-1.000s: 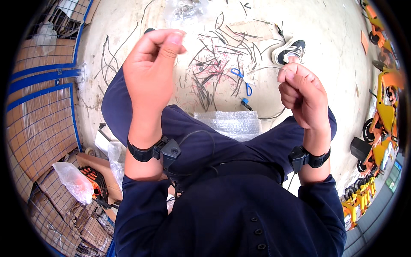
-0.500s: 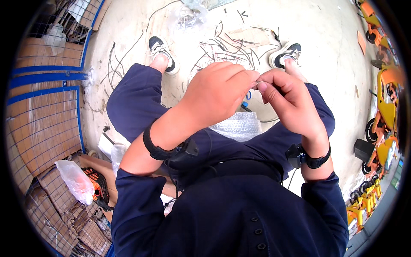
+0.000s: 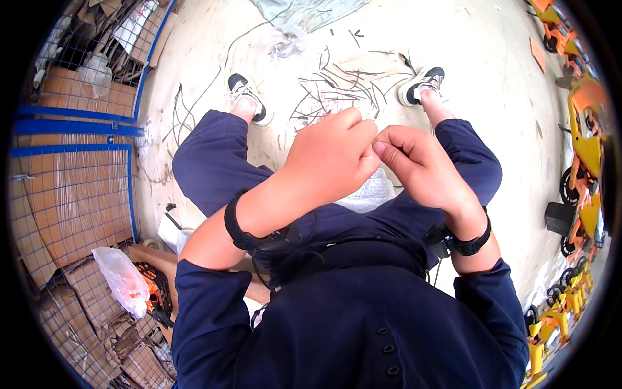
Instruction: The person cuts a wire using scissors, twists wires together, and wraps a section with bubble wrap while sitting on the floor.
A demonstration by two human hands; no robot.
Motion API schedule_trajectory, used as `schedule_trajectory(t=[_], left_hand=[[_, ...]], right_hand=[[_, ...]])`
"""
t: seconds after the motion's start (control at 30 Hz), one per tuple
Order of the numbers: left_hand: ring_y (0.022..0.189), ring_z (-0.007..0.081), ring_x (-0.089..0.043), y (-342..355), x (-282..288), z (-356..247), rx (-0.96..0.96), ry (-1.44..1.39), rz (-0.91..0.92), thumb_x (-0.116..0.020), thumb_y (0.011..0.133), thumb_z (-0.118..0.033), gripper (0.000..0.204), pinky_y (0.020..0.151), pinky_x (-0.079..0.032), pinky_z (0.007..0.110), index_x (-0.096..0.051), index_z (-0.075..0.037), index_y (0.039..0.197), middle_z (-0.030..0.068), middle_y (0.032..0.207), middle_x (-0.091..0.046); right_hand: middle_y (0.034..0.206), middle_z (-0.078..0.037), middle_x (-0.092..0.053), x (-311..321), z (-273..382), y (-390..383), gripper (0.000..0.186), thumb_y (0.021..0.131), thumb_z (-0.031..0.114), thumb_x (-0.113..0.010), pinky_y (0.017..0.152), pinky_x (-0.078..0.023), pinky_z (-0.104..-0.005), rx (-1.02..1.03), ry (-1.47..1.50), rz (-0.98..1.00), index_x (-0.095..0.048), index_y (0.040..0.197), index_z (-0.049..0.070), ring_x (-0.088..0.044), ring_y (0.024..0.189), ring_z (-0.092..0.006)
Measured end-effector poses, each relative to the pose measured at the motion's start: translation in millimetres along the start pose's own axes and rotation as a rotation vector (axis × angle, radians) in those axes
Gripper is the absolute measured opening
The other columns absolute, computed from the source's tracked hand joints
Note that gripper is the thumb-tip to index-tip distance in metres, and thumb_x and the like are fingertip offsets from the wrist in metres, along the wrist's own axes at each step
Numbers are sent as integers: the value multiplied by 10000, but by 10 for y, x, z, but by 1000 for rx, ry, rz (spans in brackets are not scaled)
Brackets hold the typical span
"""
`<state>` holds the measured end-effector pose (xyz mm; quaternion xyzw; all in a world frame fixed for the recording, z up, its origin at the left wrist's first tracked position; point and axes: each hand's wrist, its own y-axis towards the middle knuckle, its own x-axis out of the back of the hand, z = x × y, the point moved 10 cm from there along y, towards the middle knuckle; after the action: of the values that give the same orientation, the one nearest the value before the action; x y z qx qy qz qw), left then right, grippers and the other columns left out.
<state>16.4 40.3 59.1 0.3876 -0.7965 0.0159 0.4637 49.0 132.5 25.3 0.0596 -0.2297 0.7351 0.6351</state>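
Observation:
My left hand (image 3: 330,155) and my right hand (image 3: 421,168) meet fingertip to fingertip above my lap, both closed in pinches. Whatever lies between them is hidden or too small to name. A sheet of bubble wrap (image 3: 376,193) shows behind them between my legs. Beyond my hands, many cut black cable pieces and thin pink bits (image 3: 334,91) lie scattered on the pale floor (image 3: 531,104) between my two shoes.
Blue mesh cages (image 3: 78,188) with cardboard stand at the left, a plastic bag (image 3: 120,279) and orange-black object (image 3: 155,292) below. Yellow-and-orange wheeled items (image 3: 586,149) line the right, by a black box (image 3: 560,217). A pale sheet (image 3: 311,10) and clear bag (image 3: 278,45) lie ahead.
My hands were apart a second ago; my left hand has moved rightward and down, and they now meet. The view has shifted slightly, showing both shoes and more floor ahead.

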Motion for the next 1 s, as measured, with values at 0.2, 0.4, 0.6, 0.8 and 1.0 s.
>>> schedule_trajectory(t=[0.2, 0.4, 0.6, 0.8, 1.0], left_hand=[[642, 304, -551, -103, -104, 77, 99, -74, 115, -584, 810, -79, 40, 564, -441, 378, -573, -44, 826, 117, 739, -555], [597, 127, -491, -251, -124, 43, 232, -467, 340, -507, 831, -52, 74, 536, -384, 296, -558, -21, 788, 60, 685, -561], [628, 56, -415, -367, -27, -85, 351, -1065, 397, -487, 817, -15, 87, 566, -349, 242, -537, -8, 747, -10, 676, -507], [641, 37, -421, -449, -42, -198, 381, -1173, 540, -507, 848, -62, 103, 566, -364, 231, -564, -15, 777, -32, 679, -514], [625, 37, -416, -533, -92, -196, 405, -1194, 604, -503, 852, -53, 102, 554, -362, 234, -559, -15, 777, -31, 673, -514]], right_hand=[[625, -153, -532, -81, -7, -91, 179, 920, 137, -567, 563, -411, -356, 66, -28, -65, -590, 820, -10, -461, 550, -199], [563, 30, -468, -290, 0, -207, 219, 957, 143, -529, 458, -283, -238, -84, 491, 240, -654, 843, 4, -375, 484, -63], [525, 53, -386, -473, 237, -463, 247, 990, 163, -520, 417, -203, -226, -119, 956, 442, -646, 916, -36, -273, 428, -35], [537, 49, -401, -482, 250, -580, 243, 994, 153, -513, 421, -210, -222, -94, 963, 461, -639, 925, -43, -279, 440, -34], [562, 43, -448, -478, 213, -655, 229, 986, 134, -528, 426, -232, -216, -129, 957, 490, -649, 929, -52, -312, 451, -31]])
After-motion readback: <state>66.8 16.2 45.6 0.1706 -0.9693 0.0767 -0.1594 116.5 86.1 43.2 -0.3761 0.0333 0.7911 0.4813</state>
